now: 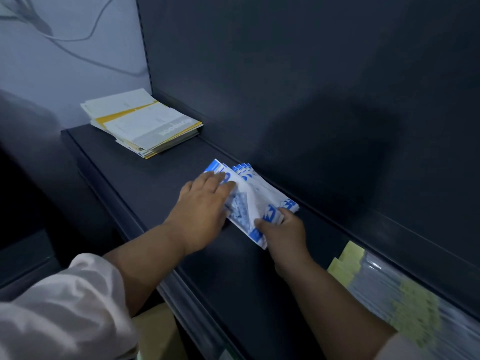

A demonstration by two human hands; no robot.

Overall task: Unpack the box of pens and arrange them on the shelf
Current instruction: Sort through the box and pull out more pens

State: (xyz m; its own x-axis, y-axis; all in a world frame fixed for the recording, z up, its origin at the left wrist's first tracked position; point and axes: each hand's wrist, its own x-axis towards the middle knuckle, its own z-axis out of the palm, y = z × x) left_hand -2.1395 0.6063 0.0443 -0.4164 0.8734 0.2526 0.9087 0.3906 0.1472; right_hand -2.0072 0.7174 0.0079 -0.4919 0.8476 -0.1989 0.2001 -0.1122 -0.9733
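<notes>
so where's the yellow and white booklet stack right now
Head view: the booklet stack lies at the far left end of the shelf, well left of the blue-and-white packs.

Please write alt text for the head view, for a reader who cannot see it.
The left hand rests flat on a fanned stack of blue-and-white packs on a dark shelf, while the right hand pinches its near end. A pile of booklets lies farther left.
</notes>
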